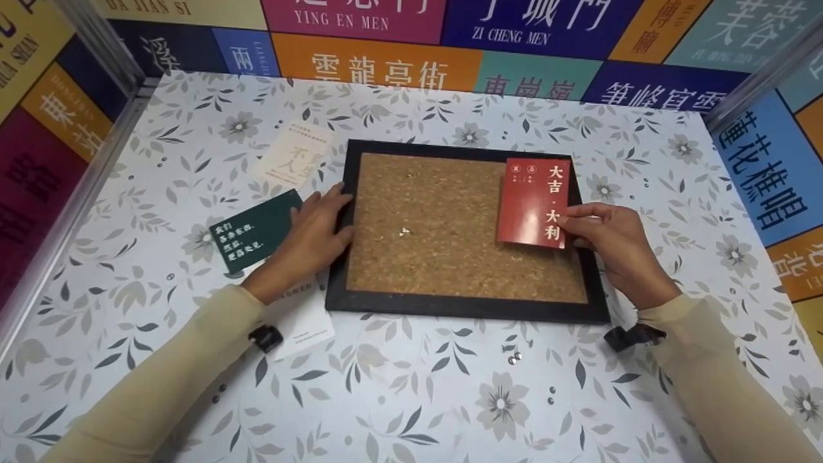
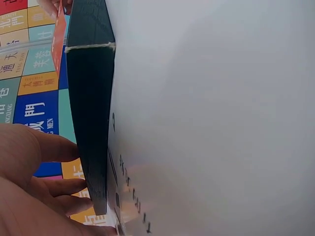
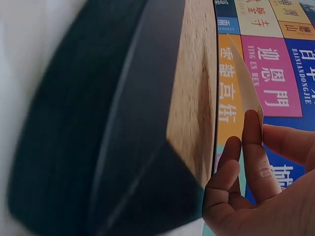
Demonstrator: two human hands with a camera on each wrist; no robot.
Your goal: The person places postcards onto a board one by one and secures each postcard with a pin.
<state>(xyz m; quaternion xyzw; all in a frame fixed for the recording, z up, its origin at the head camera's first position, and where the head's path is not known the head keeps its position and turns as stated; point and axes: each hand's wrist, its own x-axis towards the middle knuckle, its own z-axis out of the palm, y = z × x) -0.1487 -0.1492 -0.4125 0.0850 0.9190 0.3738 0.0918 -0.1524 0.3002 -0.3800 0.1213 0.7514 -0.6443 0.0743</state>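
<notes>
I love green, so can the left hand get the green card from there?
Probably yes. The left hand only touches the frame, and the green card lies close by, partly hidden under or behind that hand. Nothing seems to cover the rest.

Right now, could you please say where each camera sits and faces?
On head: faces forward, down at the corkboard; left hand, right hand, sleeves show.
On left wrist: faces the black frame edge-on; both hands partly show.
On right wrist: faces past the frame's corner; right hand shows.
Head and right wrist share the red card.
</notes>
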